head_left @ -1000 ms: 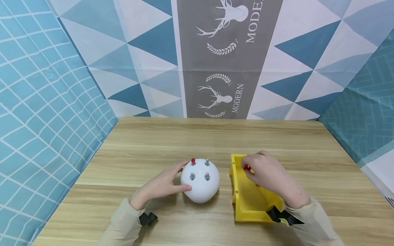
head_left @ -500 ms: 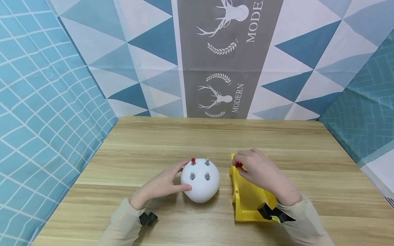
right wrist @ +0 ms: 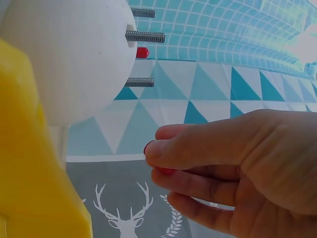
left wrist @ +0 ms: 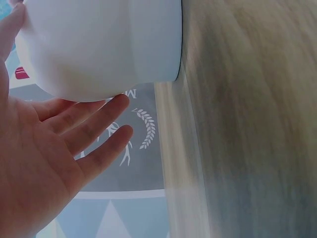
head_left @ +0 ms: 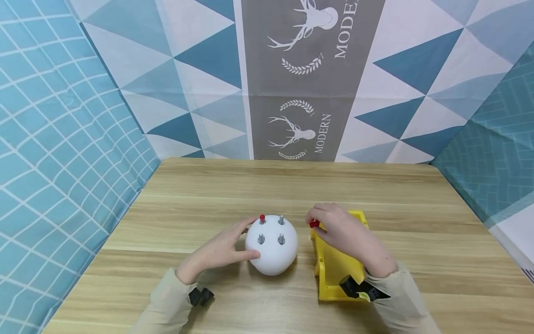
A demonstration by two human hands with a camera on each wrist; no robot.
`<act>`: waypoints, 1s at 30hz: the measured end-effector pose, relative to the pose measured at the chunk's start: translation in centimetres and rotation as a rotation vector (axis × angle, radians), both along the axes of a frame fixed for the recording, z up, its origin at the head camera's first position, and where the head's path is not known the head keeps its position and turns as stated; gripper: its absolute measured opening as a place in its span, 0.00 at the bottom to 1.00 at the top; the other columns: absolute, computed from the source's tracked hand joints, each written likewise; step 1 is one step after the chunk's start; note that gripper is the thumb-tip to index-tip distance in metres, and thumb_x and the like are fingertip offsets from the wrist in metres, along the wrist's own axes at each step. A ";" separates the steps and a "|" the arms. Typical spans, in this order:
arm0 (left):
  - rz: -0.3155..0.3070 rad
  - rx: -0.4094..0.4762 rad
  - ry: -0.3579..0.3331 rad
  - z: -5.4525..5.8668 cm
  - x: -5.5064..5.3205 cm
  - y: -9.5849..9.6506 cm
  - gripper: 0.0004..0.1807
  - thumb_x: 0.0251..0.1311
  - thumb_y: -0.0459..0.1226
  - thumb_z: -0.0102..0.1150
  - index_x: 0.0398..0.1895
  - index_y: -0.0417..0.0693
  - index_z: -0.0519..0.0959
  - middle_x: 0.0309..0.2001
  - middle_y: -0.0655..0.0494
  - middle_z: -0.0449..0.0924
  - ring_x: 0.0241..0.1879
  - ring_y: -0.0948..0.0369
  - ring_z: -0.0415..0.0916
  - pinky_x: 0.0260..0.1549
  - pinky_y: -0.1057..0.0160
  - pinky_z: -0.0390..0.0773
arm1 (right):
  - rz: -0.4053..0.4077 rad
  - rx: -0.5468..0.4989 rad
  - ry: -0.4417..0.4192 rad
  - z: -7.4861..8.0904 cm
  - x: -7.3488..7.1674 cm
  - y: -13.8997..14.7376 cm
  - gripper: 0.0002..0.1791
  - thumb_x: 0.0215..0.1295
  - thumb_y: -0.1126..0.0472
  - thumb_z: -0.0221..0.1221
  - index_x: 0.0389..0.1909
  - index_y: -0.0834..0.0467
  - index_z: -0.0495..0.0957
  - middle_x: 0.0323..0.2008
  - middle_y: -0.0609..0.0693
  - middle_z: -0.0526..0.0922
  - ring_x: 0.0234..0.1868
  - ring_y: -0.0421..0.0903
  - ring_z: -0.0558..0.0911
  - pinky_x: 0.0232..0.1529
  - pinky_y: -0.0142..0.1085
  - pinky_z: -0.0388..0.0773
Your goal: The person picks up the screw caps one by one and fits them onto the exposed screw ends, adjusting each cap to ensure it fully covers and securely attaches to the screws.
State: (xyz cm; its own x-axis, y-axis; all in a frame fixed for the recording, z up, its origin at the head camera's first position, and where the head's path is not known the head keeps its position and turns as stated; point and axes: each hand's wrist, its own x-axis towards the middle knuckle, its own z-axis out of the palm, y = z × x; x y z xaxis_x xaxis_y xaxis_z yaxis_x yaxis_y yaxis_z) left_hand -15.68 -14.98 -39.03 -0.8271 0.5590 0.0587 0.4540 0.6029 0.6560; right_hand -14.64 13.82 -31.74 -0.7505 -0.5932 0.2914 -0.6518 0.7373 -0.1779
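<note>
A white rounded body (head_left: pixel 273 260) with a flat base sits on the table, several metal threaded studs (head_left: pixel 281 239) standing up from its top. One stud, at the back left, wears a red cap (head_left: pixel 262 219); three are bare. My left hand (head_left: pixel 219 248) holds the body's left side, thumb at the front and fingers spread around the back. Between thumb and fingertips my right hand (head_left: pixel 344 232) pinches a small red piece (head_left: pixel 314 224), mostly hidden by the fingers. It is over the left rim of a yellow bin, to the right of the white body.
The yellow bin (head_left: pixel 322 278) stands on the wooden table (head_left: pixel 233 185), partly covered by my right forearm. A patterned cloth wall (head_left: pixel 208 106) rises behind the table's far edge, with blue cloth on both sides.
My right hand has moved left with the red piece, from inside the yellow bin to over its left rim, nearer the white body. My left hand has stayed in place.
</note>
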 end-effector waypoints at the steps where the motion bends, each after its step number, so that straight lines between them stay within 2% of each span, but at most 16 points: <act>1: 0.000 0.000 0.000 0.0 0.0 0.0 0.46 0.46 0.63 0.58 0.68 0.65 0.52 0.64 0.59 0.62 0.59 0.59 0.65 0.56 0.48 0.65 | 0.003 -0.015 -0.023 0.0 0.0 -0.1 0.09 0.49 0.68 0.66 0.31 0.55 0.79 0.31 0.45 0.79 0.32 0.40 0.77 0.39 0.34 0.77; 7: 0.001 0.002 -0.003 0.0 0.0 0.0 0.46 0.46 0.62 0.58 0.68 0.64 0.52 0.64 0.59 0.62 0.60 0.58 0.65 0.56 0.48 0.65 | 0.014 -0.043 -0.052 0.1 0.0 -0.4 0.07 0.49 0.68 0.66 0.31 0.57 0.81 0.33 0.46 0.78 0.33 0.40 0.77 0.35 0.29 0.78; 12: -0.001 0.006 -0.005 0.0 0.0 0.0 0.46 0.46 0.62 0.59 0.68 0.64 0.52 0.64 0.59 0.62 0.60 0.58 0.65 0.56 0.48 0.65 | -0.003 -0.050 -0.057 0.2 0.0 -0.7 0.05 0.52 0.67 0.64 0.30 0.56 0.81 0.32 0.45 0.77 0.32 0.40 0.77 0.34 0.28 0.78; 20: 0.002 -0.002 -0.012 0.0 0.1 0.0 0.46 0.46 0.62 0.59 0.68 0.62 0.53 0.64 0.58 0.62 0.60 0.58 0.65 0.56 0.48 0.65 | 0.035 -0.115 -0.027 0.1 -0.3 -1.0 0.09 0.52 0.66 0.64 0.35 0.56 0.80 0.32 0.45 0.79 0.32 0.39 0.78 0.36 0.29 0.78; 26: 0.002 0.007 -0.013 0.0 0.0 0.0 0.46 0.46 0.62 0.59 0.68 0.62 0.53 0.64 0.59 0.62 0.60 0.58 0.65 0.56 0.48 0.65 | 0.059 -0.152 -0.021 0.2 -0.5 -1.6 0.08 0.52 0.68 0.64 0.32 0.56 0.78 0.31 0.44 0.78 0.32 0.41 0.77 0.34 0.29 0.78; 30: 0.002 0.008 -0.016 0.1 0.0 0.0 0.46 0.46 0.62 0.59 0.68 0.63 0.53 0.64 0.59 0.62 0.60 0.58 0.65 0.56 0.48 0.65 | 0.054 -0.137 -0.017 0.1 -0.7 -2.1 0.06 0.53 0.67 0.63 0.32 0.55 0.79 0.31 0.44 0.78 0.32 0.40 0.77 0.34 0.28 0.77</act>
State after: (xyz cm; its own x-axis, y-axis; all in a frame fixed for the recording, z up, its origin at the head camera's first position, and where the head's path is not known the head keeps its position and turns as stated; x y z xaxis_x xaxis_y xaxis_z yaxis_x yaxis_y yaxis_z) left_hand -15.65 -14.96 -38.89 -0.8292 0.5568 0.0498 0.4422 0.5989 0.6677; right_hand -15.34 11.75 -31.63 -0.7238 -0.5887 0.3599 -0.6862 0.6690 -0.2856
